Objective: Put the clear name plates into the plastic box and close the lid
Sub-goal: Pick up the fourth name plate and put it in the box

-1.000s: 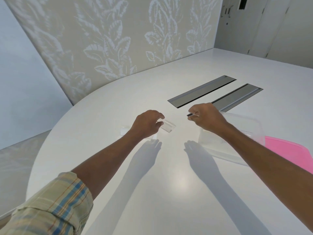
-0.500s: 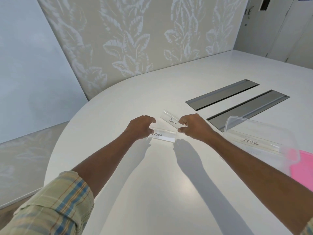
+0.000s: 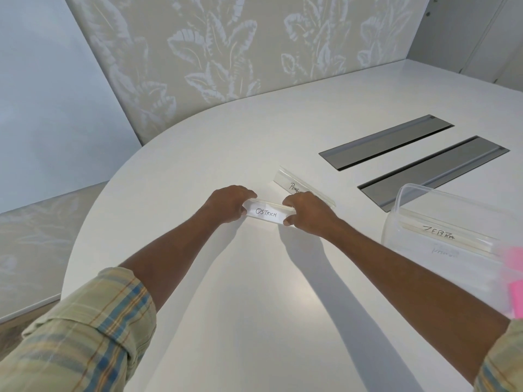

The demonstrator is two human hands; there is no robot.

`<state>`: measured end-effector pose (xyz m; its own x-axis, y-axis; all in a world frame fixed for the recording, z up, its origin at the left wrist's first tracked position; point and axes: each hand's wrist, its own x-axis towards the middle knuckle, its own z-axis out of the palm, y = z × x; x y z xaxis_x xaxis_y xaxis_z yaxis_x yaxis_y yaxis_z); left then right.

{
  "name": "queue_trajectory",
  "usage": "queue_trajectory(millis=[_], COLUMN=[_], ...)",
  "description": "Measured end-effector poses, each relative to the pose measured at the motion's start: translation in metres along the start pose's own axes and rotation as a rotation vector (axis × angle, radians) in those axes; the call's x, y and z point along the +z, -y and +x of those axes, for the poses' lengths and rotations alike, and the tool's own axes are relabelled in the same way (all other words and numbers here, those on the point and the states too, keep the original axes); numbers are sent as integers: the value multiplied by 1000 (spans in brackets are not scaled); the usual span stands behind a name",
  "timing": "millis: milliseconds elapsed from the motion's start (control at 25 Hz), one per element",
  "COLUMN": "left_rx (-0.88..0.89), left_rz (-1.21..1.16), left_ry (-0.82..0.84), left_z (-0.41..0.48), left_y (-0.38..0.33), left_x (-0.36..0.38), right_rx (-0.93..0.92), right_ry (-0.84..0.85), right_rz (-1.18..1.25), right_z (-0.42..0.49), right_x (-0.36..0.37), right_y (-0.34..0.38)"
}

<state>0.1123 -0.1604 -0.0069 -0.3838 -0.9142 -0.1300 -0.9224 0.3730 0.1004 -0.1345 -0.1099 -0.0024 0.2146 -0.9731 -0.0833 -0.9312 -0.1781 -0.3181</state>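
I see both hands on the OSTRICH name plate [image 3: 266, 214], which lies on the white table [image 3: 254, 321] a little in from its curved far-left edge. The left hand [image 3: 229, 203] has its fingers curled over the plate's left end, thumb underneath; the right hand [image 3: 307, 212] pinches the right end the same way. Just beyond the right hand lies the PENGUIN name plate [image 3: 300, 185], its near end hidden behind that hand, so I cannot tell whether the two plates touch. Toward the table's right edge stands the plastic box [image 3: 402, 199], lid off, with the ZEBRA name plate [image 3: 441, 236] inside and a fainter plate under it that I cannot read. The pink lid [image 3: 516, 287] shows at the right edge, blurred. Two grey cable hatches [image 3: 386, 141] are set in the tabletop behind the box; nothing lies between the hands and the box. Half a second back the right hand was on the PENGUIN plate and only the left held OSTRICH; now the right has come across to OSTRICH's free end
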Motion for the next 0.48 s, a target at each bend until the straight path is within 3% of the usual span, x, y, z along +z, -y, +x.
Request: queue_trajectory(millis=[480], left_rx=[24], left_rz=[45], left_ry=[-110], left_z=[-13], left_y=[-15], left_x=[-14], right_rx=[16], right_ry=[-77], right_rz=[61], right_z=[-4], right_x=[-4], right_y=[-8])
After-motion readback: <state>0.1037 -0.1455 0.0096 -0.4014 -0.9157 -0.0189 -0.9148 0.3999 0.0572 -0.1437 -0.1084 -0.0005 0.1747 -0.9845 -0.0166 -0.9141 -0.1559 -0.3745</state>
